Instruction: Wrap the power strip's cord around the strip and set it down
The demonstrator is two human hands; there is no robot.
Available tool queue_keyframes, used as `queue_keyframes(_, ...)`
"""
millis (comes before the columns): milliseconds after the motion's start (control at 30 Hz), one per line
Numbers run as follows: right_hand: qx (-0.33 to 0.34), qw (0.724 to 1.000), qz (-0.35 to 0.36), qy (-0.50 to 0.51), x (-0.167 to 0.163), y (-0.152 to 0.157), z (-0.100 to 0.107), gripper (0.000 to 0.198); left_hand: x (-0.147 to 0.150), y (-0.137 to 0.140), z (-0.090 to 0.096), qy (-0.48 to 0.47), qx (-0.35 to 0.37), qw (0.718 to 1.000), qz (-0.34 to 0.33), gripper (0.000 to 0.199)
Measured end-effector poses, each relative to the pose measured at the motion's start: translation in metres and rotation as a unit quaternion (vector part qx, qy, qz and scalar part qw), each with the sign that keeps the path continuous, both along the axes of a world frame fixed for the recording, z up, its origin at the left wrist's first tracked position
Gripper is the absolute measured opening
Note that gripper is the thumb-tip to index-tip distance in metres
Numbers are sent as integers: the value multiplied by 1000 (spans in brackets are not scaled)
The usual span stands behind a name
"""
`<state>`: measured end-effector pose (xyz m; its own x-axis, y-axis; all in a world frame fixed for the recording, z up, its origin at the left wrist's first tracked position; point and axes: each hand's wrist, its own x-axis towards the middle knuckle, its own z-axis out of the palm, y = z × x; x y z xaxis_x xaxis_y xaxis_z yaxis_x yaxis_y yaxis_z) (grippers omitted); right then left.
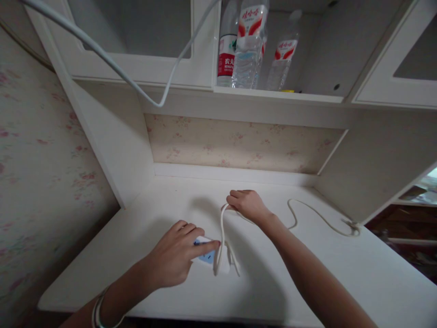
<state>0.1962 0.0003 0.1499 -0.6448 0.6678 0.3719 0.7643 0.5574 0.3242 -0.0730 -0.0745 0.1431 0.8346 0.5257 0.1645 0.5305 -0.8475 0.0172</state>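
Observation:
My left hand (179,253) is closed around a white power strip (223,263) with a blue socket face, low over the white desk. Its index finger stretches along the strip and touches the cord near the strip's end. My right hand (247,205) is farther back and to the right, pinching the white power cord (222,228). From those fingers the cord arcs down to the strip and loops about its right end. More of the cord runs out behind my right wrist. The palm side of both hands is hidden.
The cord's tail (321,217) winds across the white desk (170,196) to the right. Plastic bottles (251,45) stand on a cabinet shelf above. A thick pale cable (136,86) hangs at the upper left, and side panels (112,136) bound the desk.

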Motion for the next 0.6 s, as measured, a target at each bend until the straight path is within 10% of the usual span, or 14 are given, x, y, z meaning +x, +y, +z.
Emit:
queue_keyframes(267,-144,960,-194,143,-31,5,-65,49,8,-13,3,-94,-10,995,-5,77)
queue_keyframes(600,-223,937,-163,212,-58,-6,-111,48,14,-10,-8,-142,24,989,27,71)
